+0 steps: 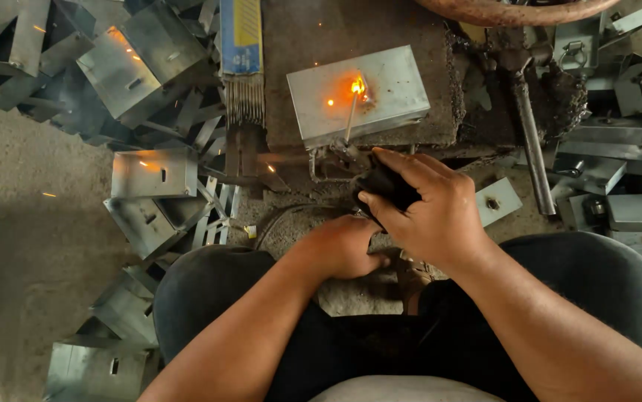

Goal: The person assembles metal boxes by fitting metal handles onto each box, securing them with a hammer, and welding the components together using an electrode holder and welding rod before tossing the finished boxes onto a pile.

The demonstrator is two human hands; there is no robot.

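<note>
1. Electrode (351, 117): a thin rod whose lit tip rests on the grey steel box (359, 94), which sits on a rough block (291, 45) straight ahead of the person, at 12 o'clock from the hands.
2. From the right hand (433, 212) the rod runs up toward 11 o'clock; its long axis is nearly upright in the view, leaning slightly right at the top, and it points away from the body, burning end farthest out.
3. Right hand is closed around the dark holder (384, 186) that clamps the rod's near end, fingers curled, thumb on top.
4. Left hand (343, 246) sits just below and left of the right, at about 7 o'clock from it. It is closed into a loose fist; what it grips, if anything, is hidden. It touches or nearly touches the right hand.
5. Right hand is the nearer one to the rod and the box.
6. Spare rods (245, 97) in a blue-and-yellow pack lie at 10 o'clock from the box, pointing toward the person; a hammer (529, 138) lies at 3 o'clock.
</note>
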